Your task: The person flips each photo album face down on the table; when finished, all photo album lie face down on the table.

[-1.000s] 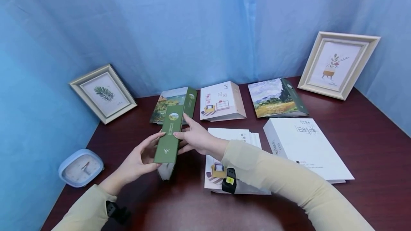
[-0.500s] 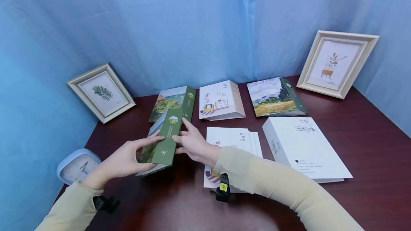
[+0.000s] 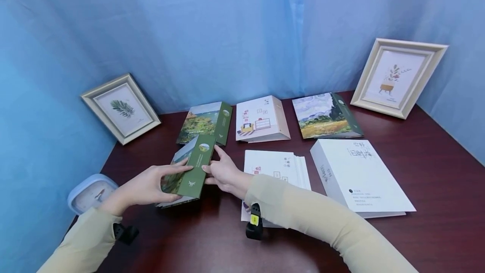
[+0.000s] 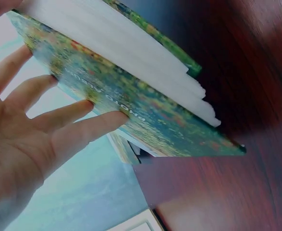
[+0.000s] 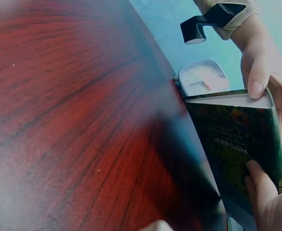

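A photo album (image 3: 195, 170) with a green spine and a painted garden cover tilts over the left part of the table, spine up. My left hand (image 3: 143, 185) grips it from the left, fingers on the front cover and thumb at the near end. From the other side my right hand (image 3: 228, 175) holds the album by its spine and back cover. In the left wrist view spread fingers (image 4: 76, 132) lie on the painted cover, the white page block showing beside it. The right wrist view shows the "PHOTO ALBUM" lettering on the dark cover (image 5: 227, 132).
Behind lie a second green-spined album (image 3: 202, 123), a white illustrated album (image 3: 261, 117) and a landscape album (image 3: 326, 115). White albums (image 3: 274, 165) and a large white one (image 3: 363, 176) lie to the right. A blue clock (image 3: 92, 193) and two frames (image 3: 126, 108) stand around.
The album has turned from spine-up and upright to leaning left, so its painted cover now shows, and it has come lower. My left hand has shifted left with it; both hands keep hold.
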Available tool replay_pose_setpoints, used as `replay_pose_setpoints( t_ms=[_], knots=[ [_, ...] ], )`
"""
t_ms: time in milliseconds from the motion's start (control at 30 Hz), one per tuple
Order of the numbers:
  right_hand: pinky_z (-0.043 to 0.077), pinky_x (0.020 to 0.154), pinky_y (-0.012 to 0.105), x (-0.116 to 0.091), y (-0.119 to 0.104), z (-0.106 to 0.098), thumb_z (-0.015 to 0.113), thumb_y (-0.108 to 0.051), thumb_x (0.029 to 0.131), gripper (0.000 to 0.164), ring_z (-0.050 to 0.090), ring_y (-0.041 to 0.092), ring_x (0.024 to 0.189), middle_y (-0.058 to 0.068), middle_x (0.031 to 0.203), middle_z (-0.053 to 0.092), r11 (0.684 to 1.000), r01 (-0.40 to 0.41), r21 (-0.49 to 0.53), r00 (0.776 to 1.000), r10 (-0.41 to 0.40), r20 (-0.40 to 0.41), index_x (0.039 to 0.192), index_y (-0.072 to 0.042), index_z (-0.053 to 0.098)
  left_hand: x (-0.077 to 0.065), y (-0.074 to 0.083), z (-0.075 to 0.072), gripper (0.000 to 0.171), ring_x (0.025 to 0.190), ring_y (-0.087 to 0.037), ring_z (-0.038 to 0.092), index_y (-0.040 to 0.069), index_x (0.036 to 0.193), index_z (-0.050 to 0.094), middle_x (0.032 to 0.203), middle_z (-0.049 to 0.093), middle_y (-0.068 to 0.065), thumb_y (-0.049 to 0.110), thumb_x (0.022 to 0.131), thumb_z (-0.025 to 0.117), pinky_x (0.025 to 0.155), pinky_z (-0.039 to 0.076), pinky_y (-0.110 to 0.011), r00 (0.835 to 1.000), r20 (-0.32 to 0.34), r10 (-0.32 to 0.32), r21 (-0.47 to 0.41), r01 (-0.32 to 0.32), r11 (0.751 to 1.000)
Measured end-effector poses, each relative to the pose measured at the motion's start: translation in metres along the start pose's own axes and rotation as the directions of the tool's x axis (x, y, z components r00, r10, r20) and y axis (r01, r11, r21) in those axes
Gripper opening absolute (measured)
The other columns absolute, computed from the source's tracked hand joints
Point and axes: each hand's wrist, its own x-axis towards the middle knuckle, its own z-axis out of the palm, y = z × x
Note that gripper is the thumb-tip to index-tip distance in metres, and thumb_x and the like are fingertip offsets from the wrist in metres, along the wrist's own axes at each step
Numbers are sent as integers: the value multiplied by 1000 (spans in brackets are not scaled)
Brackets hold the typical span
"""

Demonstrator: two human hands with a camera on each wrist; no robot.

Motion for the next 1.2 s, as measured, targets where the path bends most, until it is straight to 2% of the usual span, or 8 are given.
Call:
replay_pose_setpoints(
  t_ms=[67,167,233,333,433,600,933,1200],
  knots=[
    [48,92,51,3,1,0,43,14,92,80,57,42,113,28,138,45,1000,-16,-1,1000,16,-7,154,-21,7,1,-4,0,67,80,-8,52,15,140,48,150,35,-15,19,80,76,63,50,-25,1000,10,8,-6,-8,1000],
    [46,93,53,6,0,-2,43,14,92,81,56,43,114,30,138,44,999,-46,-18,999,46,-6,154,-22,7,2,-8,1,68,83,-11,54,16,141,48,152,33,-15,21,79,77,63,49,-23,1000,18,11,4,-11,1000],
    [45,94,54,7,-1,-3,44,14,92,82,54,43,117,31,139,41,997,-73,-31,997,73,-2,154,-23,6,1,-10,3,69,95,-14,57,16,141,48,152,31,-14,21,78,77,68,49,-24,1000,15,11,16,-11,1000],
    [44,95,55,7,-2,-5,44,16,91,84,51,44,120,33,140,36,993,-105,-58,994,106,6,154,-25,5,1,-10,6,71,120,-23,50,18,141,48,152,31,-14,23,78,78,78,50,-27,1000,6,7,59,-7,998],
    [44,94,57,7,-3,-5,43,17,90,87,50,45,121,34,139,36,989,-131,-72,991,132,6,154,-25,2,2,-10,10,71,129,-31,45,19,141,48,152,32,-14,26,78,78,88,50,-36,1000,5,8,124,-8,992],
    [40,95,62,6,-1,-8,39,18,91,88,44,49,125,37,138,35,983,-174,-59,984,176,24,154,-25,-4,2,-8,18,69,133,-35,41,18,141,48,152,32,-14,27,78,77,95,47,-47,1000,17,22,200,-25,979],
    [39,96,63,4,0,-15,40,14,92,82,35,50,131,36,143,32,972,-203,-120,977,209,37,154,-18,-4,5,-1,28,66,134,-38,38,14,137,53,151,34,-15,30,78,78,100,42,-52,1000,31,-2,240,-5,971],
    [35,100,62,2,1,-15,46,9,92,80,23,54,134,36,149,15,963,-224,-147,973,229,16,153,-10,-3,3,4,33,62,134,-43,36,14,136,54,149,37,-17,33,81,75,100,40,-55,1000,21,-8,259,2,966]
  ],
)
